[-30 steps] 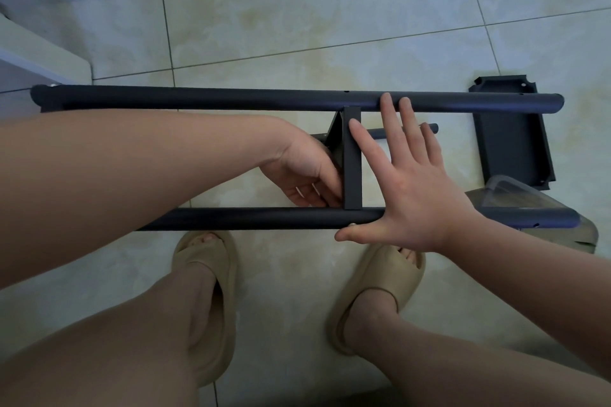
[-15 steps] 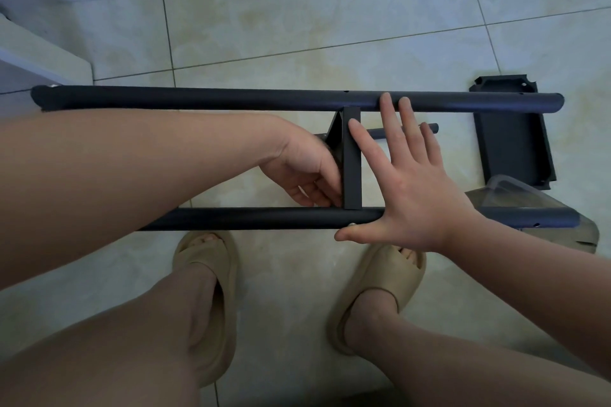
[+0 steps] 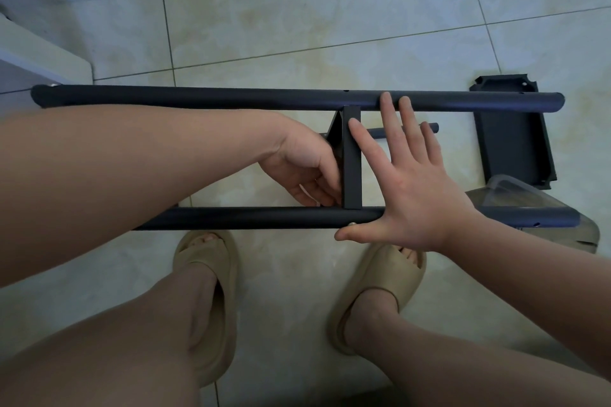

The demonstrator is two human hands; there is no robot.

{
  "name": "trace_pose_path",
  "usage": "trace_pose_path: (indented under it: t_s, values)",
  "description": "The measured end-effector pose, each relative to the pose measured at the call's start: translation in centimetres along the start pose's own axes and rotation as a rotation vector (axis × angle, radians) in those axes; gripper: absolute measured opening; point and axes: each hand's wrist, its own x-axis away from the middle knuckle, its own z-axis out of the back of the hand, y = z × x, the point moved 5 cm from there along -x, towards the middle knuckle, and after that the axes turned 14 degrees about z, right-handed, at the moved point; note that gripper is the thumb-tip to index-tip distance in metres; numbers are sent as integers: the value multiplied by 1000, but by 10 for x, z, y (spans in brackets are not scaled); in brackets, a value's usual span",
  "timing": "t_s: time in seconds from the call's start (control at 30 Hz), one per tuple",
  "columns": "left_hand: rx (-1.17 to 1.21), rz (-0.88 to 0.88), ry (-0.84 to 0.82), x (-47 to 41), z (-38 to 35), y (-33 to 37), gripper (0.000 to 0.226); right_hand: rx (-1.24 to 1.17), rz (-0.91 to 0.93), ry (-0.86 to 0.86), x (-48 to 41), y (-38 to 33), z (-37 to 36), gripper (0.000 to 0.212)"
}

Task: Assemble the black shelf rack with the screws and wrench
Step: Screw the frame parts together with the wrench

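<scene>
The right grip (image 3: 416,195) lies flat and fully open on the black shelf rack (image 3: 198,217), all fingers straight and spread, clasping nothing. Its 2 longest fingertips (image 3: 386,106) rest on the far tube (image 3: 231,99). The index finger runs just beside the right edge of the short crossbar (image 3: 352,172). The palm covers the near tube (image 3: 264,217), and the thumb stretches left along that tube's near side. A small pale screw head (image 3: 353,224) shows on the tube, touching the thumb's upper edge.

The left grip (image 3: 301,168) sits on the other side of the crossbar, between the 2 tubes, with its fingers curled in toward the crossbar's left face, down near the near tube. The fingertips are tucked against the dark metal, and I cannot tell whether they pinch anything or only press there.

The rack lies on its side on the tiled floor (image 3: 330,26), its 2 long tubes running left to right under both grips. Under the right grip's fingers a thin black rod (image 3: 380,133) pokes out to either side. Well right of that grip a black tray-shaped panel (image 3: 515,142) lies on the floor, its far end under the far tube. A clear plastic container (image 3: 529,198) sits just right of the wrist, under the near tube's end. Below the grips are 2 beige slippers (image 3: 211,291).
</scene>
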Motion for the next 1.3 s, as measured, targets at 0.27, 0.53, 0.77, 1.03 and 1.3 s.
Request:
trace_pose_path:
  t_s: [0.27, 0.53, 0.77, 1.03, 1.3]
  values:
    - [-59, 31, 74, -5, -1, 1, 13, 0, 0, 0, 0, 0, 0, 134]
    - [37, -9, -1, -2, -4, -1, 28, -11, -2, -7, -1, -1, 0, 135]
    - [-14, 53, 27, -4, -2, -3, 14, -9, -5, -16, -1, -1, 0, 135]
    - [37, 33, 49, -4, -3, 2, 15, -10, -8, -23, -1, -1, 1, 135]
    - [75, 6, 46, -3, -4, 1, 17, -16, -10, -26, -1, -2, 2, 135]
